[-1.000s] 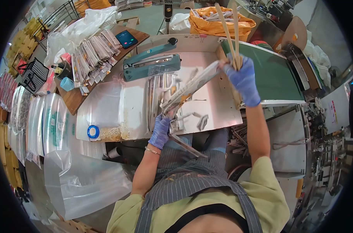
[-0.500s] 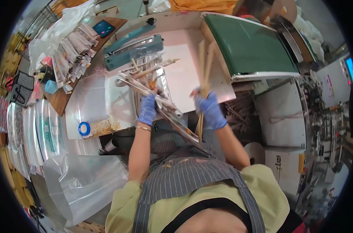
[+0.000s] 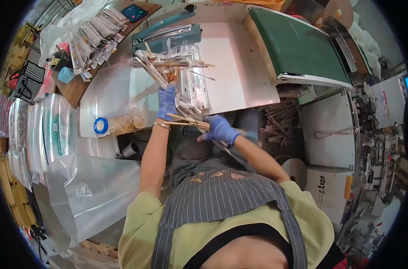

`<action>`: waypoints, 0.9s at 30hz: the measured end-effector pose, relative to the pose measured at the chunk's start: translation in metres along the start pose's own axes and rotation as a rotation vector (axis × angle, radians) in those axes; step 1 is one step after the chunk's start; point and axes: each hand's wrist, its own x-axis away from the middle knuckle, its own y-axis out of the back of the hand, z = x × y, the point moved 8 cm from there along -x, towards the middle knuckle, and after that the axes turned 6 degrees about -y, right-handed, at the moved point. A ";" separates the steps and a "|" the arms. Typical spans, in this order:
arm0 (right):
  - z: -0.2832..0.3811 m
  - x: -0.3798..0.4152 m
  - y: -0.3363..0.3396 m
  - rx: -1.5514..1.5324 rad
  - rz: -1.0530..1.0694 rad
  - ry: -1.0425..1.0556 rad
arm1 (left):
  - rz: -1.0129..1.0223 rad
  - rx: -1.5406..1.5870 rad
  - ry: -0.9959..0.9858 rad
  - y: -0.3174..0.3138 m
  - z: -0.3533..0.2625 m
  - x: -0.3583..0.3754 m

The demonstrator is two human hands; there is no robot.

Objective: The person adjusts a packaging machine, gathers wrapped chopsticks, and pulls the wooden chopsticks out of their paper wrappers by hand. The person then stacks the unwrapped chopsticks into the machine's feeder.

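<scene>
My left hand [image 3: 167,99], in a blue glove, is closed around a loose bundle of slim printed packets [image 3: 157,71], which point several ways; some wooden ends stick out. My gloved right hand [image 3: 222,128] grips a few bare wooden chopsticks [image 3: 188,122]. They lie sideways, their tips reaching left close to my left wrist. Below the left hand, more of the bundle runs down toward the right hand, partly hidden by it. Just beyond the bundle, several clear-wrapped packets [image 3: 197,89] lie side by side on the white table [image 3: 233,67].
A teal bag sealer [image 3: 168,38] stands at the back of the table. Green conveyor belt [image 3: 298,49] rises at right, with loose packets [image 3: 280,123] in a space below. Packet rows [image 3: 96,38] and a phone [image 3: 134,12] are on a wooden board. A blue tape roll [image 3: 100,125] lies front left.
My right hand has moved down and left toward the left hand. Its chopsticks have turned from upright to sideways. The left hand still holds the bundle; the camera view has shifted.
</scene>
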 end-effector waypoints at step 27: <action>-0.223 0.039 0.539 -0.662 -1.212 0.021 | 0.575 -1.368 -0.376 -0.473 -0.103 -0.240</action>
